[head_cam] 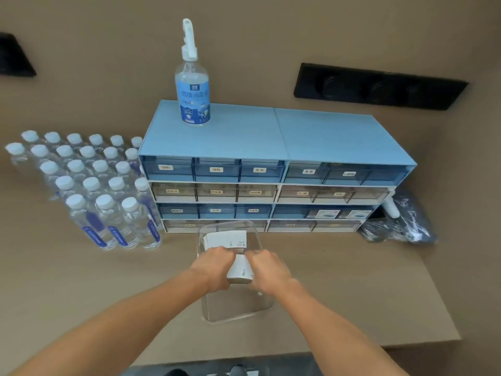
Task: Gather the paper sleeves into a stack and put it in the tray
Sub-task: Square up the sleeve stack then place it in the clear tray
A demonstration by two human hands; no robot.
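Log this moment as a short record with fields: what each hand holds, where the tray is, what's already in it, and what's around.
left hand: left hand grips the left side of the paper sleeve stack
right hand: right hand grips its right side
stack position: held over the tray
tray: clear tray on the counter, in front of the drawer unit
already in tray: another sleeve stack at the far end
surroundings: water bottles left of the drawers; spray bottle on top

White paper sleeves (240, 268) stacked, gripped over clear tray (214, 310); more sleeves (226, 238) lie inside.
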